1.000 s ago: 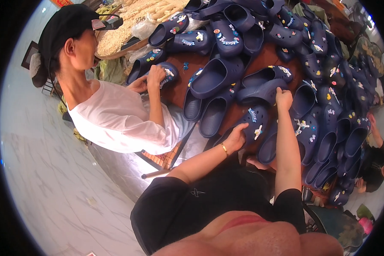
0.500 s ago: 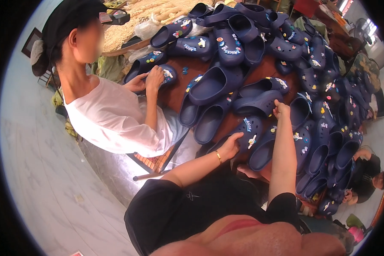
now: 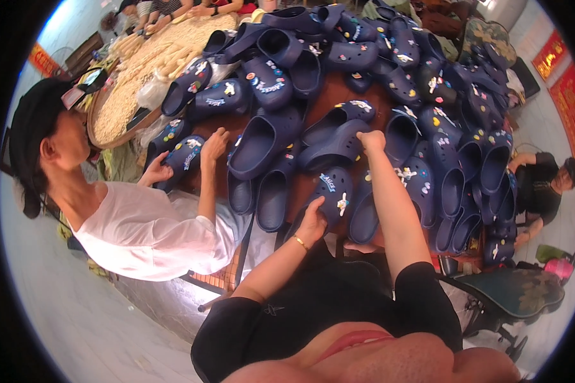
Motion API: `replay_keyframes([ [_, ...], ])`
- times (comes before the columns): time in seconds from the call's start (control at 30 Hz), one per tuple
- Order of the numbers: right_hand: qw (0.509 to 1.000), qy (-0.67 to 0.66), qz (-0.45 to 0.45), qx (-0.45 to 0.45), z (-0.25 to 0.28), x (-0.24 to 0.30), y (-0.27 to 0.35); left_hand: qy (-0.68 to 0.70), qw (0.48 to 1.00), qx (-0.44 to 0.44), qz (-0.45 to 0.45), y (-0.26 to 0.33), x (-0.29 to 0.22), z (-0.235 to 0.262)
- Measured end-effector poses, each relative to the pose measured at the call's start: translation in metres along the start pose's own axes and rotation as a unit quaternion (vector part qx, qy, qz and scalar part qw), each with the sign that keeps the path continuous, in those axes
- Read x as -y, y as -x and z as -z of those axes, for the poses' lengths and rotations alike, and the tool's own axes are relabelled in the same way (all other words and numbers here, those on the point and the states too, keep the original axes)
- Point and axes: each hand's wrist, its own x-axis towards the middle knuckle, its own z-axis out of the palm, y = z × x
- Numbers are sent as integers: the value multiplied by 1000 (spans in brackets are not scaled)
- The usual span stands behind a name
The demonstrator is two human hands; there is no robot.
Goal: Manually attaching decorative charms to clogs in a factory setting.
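Note:
My left hand [image 3: 312, 221] grips the near edge of a navy clog [image 3: 331, 186] that has charms, one a white figure, on its holed top. Its fingers are mostly hidden under the clog; the thumb shows. My right hand [image 3: 371, 141] pinches the toe end of another navy clog [image 3: 331, 149], which shows no charms on its visible side. This plain clog lies tilted just beyond the decorated one, against a further clog with charms [image 3: 340, 121]. Right of my left hand, partly behind my right forearm, rests one more navy clog [image 3: 363, 214].
Navy clogs [image 3: 453, 172] lie heaped across the reddish-brown table [image 3: 322, 90]. At my left a co-worker in a white top [image 3: 153, 230] handles a decorated clog [image 3: 186, 153]. A wide round tray [image 3: 118, 137] of pale pieces stands beyond. Another person [image 3: 536, 198] sits at the right.
The view has swung, showing more of the tray and right wall. The co-worker's right hand has come off the clog's top. My hands keep the same holds.

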Motion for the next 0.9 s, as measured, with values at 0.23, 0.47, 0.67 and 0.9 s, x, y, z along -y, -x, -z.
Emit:
replay_keyframes([
  [0.23, 1000, 16, -18, -9, -13, 17, 71, -13, 1000, 2, -22, 7, -4, 10],
  [0.47, 991, -111, -45, 51, -28, -13, 44, -24, 1000, 11, 1, 6, -3, 7],
  [0.67, 930, -318, -146, 111, -35, -23, 26, -40, 999, 8, 7, 7, -3, 5],
  [0.9, 914, -303, -167, 214, -26, -19, 18, -32, 999, 11, 6, 3, -4, 11],
])
